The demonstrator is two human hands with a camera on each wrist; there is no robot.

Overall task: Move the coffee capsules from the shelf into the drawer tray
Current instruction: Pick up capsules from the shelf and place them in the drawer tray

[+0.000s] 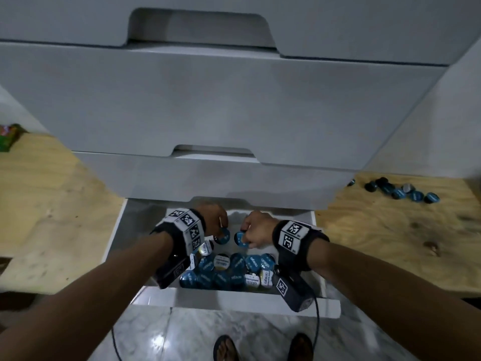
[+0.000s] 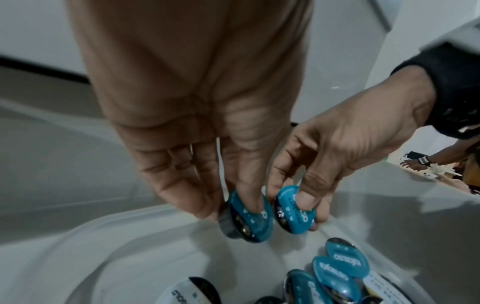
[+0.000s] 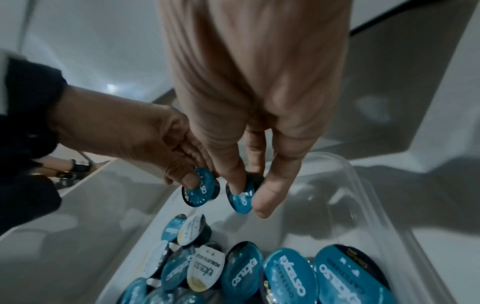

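Observation:
Over the far end of the clear plastic tray (image 3: 369,185) in the open bottom drawer (image 1: 234,299), each hand pinches one blue-lidded capsule. My left hand (image 1: 221,229) holds its capsule (image 2: 249,220) between thumb and fingers, lid tilted toward the wrist camera. My right hand (image 1: 247,237) grips a second capsule (image 3: 240,197) the same way, a few centimetres to the right. Both capsules hang just above the tray floor. Several blue and white-lidded capsules (image 1: 226,269) fill the tray's near half. Several more capsules (image 1: 400,191) lie on the wooden shelf (image 1: 390,230) at the right.
Closed white drawers (image 1: 221,100) overhang the open one just above my hands. A wooden surface (image 1: 52,204) at the left carries a green packet (image 1: 9,136) at its far edge. My sandalled feet (image 1: 226,347) and a black cable (image 1: 316,324) are over the marble floor.

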